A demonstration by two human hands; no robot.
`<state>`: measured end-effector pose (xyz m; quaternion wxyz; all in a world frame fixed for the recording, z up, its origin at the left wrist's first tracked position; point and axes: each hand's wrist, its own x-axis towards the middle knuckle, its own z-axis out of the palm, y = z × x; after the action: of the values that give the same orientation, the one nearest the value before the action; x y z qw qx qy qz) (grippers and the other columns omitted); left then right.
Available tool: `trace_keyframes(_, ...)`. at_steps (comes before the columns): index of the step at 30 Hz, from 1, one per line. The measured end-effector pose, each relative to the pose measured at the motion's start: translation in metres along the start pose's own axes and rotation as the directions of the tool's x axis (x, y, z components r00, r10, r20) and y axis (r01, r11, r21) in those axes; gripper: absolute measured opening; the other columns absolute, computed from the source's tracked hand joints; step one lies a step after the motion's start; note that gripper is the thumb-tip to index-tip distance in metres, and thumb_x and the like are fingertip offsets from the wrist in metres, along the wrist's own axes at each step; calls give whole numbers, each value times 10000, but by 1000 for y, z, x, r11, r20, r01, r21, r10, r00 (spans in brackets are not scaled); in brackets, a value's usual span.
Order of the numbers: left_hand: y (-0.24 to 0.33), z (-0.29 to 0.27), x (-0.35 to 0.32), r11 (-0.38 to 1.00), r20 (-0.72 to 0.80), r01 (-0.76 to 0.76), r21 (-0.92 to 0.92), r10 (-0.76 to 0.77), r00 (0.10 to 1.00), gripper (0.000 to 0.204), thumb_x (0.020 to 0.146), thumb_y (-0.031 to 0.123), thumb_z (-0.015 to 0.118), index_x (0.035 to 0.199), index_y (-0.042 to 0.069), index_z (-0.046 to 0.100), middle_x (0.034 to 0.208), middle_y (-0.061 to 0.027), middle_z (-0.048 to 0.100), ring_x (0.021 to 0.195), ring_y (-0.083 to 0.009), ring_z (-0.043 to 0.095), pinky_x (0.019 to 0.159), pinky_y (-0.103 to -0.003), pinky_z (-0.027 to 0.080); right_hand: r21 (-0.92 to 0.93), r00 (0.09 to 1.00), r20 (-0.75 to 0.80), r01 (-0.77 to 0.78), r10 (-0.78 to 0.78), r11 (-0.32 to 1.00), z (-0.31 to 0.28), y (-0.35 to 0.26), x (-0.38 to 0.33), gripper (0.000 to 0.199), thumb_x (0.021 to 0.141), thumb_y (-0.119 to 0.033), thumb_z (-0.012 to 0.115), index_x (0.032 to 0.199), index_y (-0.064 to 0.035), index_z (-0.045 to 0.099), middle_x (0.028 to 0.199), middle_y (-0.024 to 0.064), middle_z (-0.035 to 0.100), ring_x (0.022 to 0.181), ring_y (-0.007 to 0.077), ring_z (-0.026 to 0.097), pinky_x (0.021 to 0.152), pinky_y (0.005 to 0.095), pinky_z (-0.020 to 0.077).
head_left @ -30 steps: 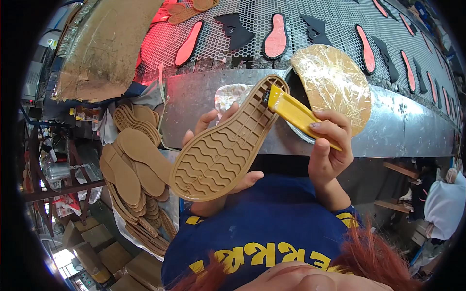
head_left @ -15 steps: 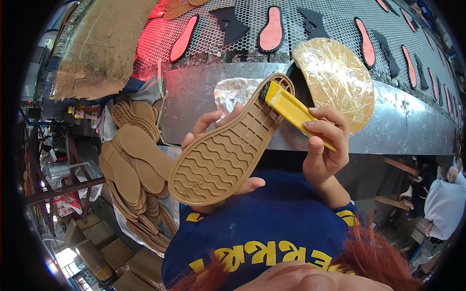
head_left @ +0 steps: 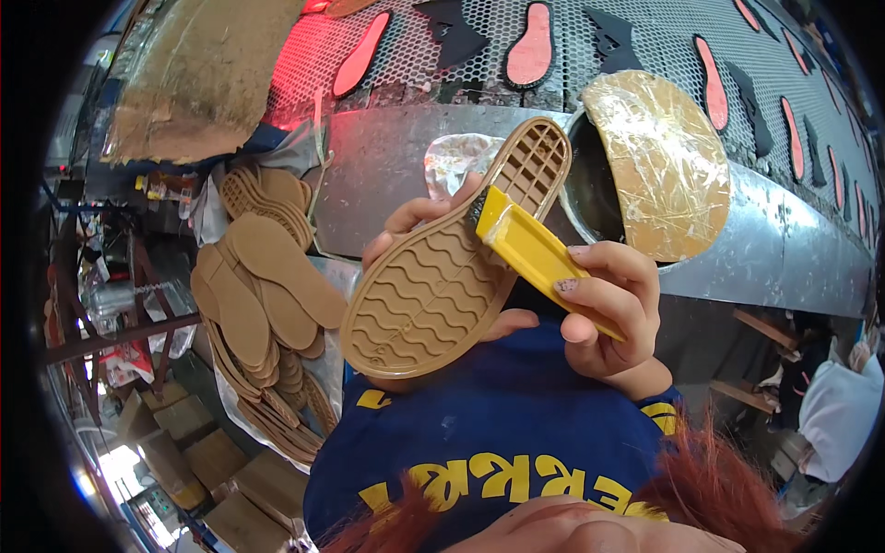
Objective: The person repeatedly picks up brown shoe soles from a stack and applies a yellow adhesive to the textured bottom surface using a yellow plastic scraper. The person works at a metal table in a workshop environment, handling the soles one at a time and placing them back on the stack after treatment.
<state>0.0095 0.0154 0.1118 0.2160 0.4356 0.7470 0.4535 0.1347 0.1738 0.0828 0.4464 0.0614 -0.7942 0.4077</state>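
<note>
A tan shoe sole with a wavy tread and a gridded heel is tilted up in front of my body. My left hand is closed on it, fingers behind the far-left edge and thumb showing at the right edge. Between the fingers and thumb of my right hand is a yellow-handled brush. Its dark bristles touch or nearly touch the sole around the middle, just below the heel grid. Beyond the heel stands a round metal pot, partly covered by a tape-wrapped tan board.
Tan soles are stacked at the left. Pink insoles and black cut pieces lie on a mesh belt behind the metal ledge. A crumpled white wrapper rests on the ledge. Cardboard boxes sit at lower left.
The brush has moved down the sole from the heel toward the middle, with my right hand lower. The sole has shifted slightly right in view, and the belt pieces appear a little higher.
</note>
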Motion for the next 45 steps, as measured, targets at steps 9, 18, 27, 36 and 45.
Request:
trace_keyframes(9,-51,45,6,168,-318,-316,-934,17,948,398,958,325,348,1252,64,403,1439,-219,349,1353,-306,323,1116,-418,257,-12,985,95,147,-145,989,11,-22,3,416,780,-326,743,959,40,657,975,197,564,777,212,599,621,230,523)
trace_keyframes(18,6,37,7,812,-387,-242,-532,22,922,610,746,56,751,1235,43,386,1293,-161,435,1317,-272,385,1099,-378,314,71,970,-29,243,-242,967,26,-36,17,371,744,-315,774,898,11,683,940,182,567,644,188,583,505,245,496)
trace_keyframes(27,-25,57,21,480,-390,-455,-750,235,890,895,635,35,834,1362,82,314,1255,-114,449,1259,-260,447,1047,-414,401,111,972,-14,236,-236,965,24,-46,13,374,763,-341,755,907,-5,675,975,155,532,695,221,635,529,253,518)
trace_keyframes(36,-42,79,26,-79,-75,-58,-995,233,970,795,727,52,768,1361,78,289,1323,-127,444,1276,-247,439,1070,-407,389,87,979,50,194,-198,977,10,-59,14,379,780,-337,742,917,8,665,985,168,521,698,236,641,570,282,547)
trace_keyframes(45,-38,75,17,-280,112,156,-947,164,980,699,830,135,689,1382,103,263,1353,-107,439,1311,-219,393,1099,-392,345,82,989,-30,149,-147,985,11,-56,11,346,839,-339,683,882,-5,604,988,194,579,740,249,641,609,284,536)
